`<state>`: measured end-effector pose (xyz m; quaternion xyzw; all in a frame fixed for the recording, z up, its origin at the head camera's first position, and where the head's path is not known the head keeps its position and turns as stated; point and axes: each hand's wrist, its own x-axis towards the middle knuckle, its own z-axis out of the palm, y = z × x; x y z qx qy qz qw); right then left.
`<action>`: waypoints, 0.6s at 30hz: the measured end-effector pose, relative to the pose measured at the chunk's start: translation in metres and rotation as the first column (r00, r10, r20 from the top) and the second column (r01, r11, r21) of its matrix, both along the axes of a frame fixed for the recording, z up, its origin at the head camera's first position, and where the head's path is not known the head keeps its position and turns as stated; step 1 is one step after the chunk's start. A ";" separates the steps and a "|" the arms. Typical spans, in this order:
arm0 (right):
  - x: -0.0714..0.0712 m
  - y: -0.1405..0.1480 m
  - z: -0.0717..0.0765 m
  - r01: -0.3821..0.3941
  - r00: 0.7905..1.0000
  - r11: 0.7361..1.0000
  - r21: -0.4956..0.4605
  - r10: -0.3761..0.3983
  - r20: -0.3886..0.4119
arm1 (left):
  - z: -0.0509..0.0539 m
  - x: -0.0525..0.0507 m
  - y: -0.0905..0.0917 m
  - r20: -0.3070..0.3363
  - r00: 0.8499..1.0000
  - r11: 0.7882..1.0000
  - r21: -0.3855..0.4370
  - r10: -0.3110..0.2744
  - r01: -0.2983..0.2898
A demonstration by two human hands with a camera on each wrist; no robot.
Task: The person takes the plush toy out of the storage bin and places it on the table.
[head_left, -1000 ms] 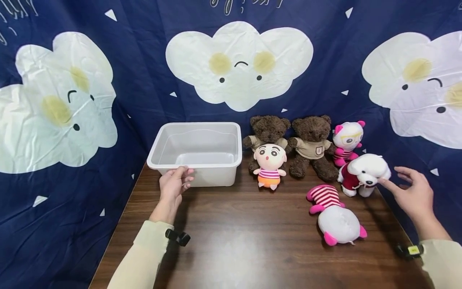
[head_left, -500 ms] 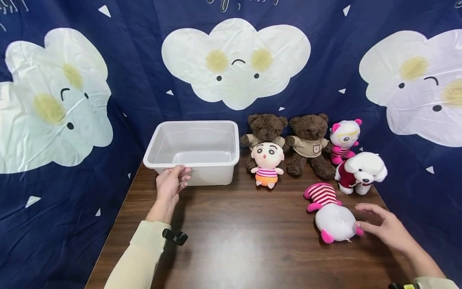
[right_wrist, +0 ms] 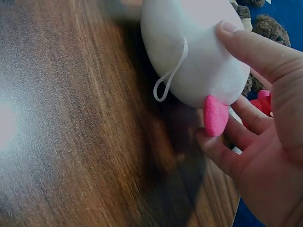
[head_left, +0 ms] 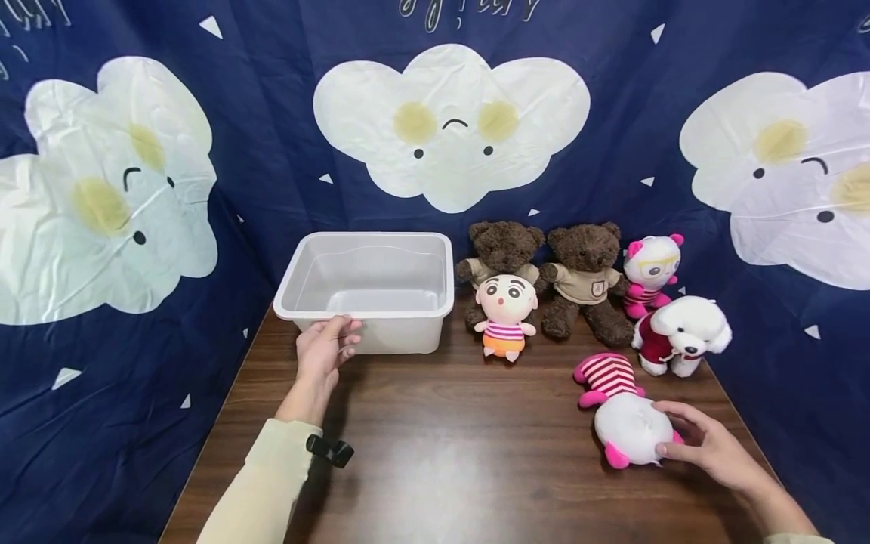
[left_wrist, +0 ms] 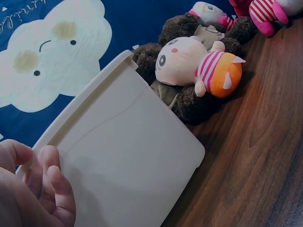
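Note:
My left hand [head_left: 322, 351] pinches the front rim of a light grey plastic tub [head_left: 401, 332], thumb on the rim and fingers curled below it. In the left wrist view the tub's outer wall [left_wrist: 128, 156] fills the middle. At the right, a plush panda [head_left: 632, 431] with pink ears and a red-striped body lies with its face hidden. My right hand [head_left: 714, 449] holds its white head from the right. In the right wrist view the thumb rests on the head [right_wrist: 199, 61], with fingers around its far side near a pink ear [right_wrist: 216, 116].
Two brown teddy bears [head_left: 587, 279] sit against the back curtain, with a striped-shirt boy doll [head_left: 506, 317] before one. A second panda with yellow glasses [head_left: 651, 264] and a white plush dog [head_left: 686, 332] stand at the right. The wooden table [head_left: 448, 446] stretches in front.
My right hand has moved from beside the plush dog toward me and left, onto the lying panda's head. The left hand has stayed at the tub's rim.

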<state>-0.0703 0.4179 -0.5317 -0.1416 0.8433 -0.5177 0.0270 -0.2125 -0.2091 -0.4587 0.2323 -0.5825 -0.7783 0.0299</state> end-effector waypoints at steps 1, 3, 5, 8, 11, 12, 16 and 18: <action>0.001 0.000 -0.001 -0.003 1.000 1.000 0.000 0.003 0.004 | 0.000 0.000 0.000 -0.001 1.000 1.000 -0.001 -0.004 0.004; 0.002 -0.001 -0.002 -0.008 1.000 1.000 0.005 0.008 0.012 | 0.001 -0.001 0.001 -0.002 1.000 1.000 -0.002 -0.007 0.007; 0.002 -0.002 -0.003 -0.020 1.000 1.000 0.023 0.020 0.012 | 0.001 -0.002 0.001 0.000 1.000 1.000 -0.005 -0.008 0.008; 0.002 -0.003 -0.005 -0.042 0.999 0.998 0.037 0.042 0.011 | 0.001 -0.002 0.001 0.002 1.000 1.000 -0.009 -0.009 0.009; 0.001 -0.005 -0.007 -0.055 0.998 0.998 0.038 0.055 0.001 | 0.001 -0.001 0.001 0.000 1.000 1.000 -0.012 -0.019 0.019; 0.001 -0.005 -0.008 -0.058 0.998 0.998 0.041 0.058 -0.008 | 0.002 0.000 0.001 0.000 1.000 1.000 -0.011 -0.022 0.022; -0.003 -0.007 -0.014 -0.080 0.991 0.996 0.047 0.084 -0.102 | 0.003 0.001 0.000 -0.001 1.000 1.000 -0.008 -0.025 0.025; -0.004 -0.009 -0.016 -0.064 0.983 0.996 0.063 0.073 -0.169 | 0.003 0.001 0.000 0.000 1.000 1.000 -0.008 -0.023 0.023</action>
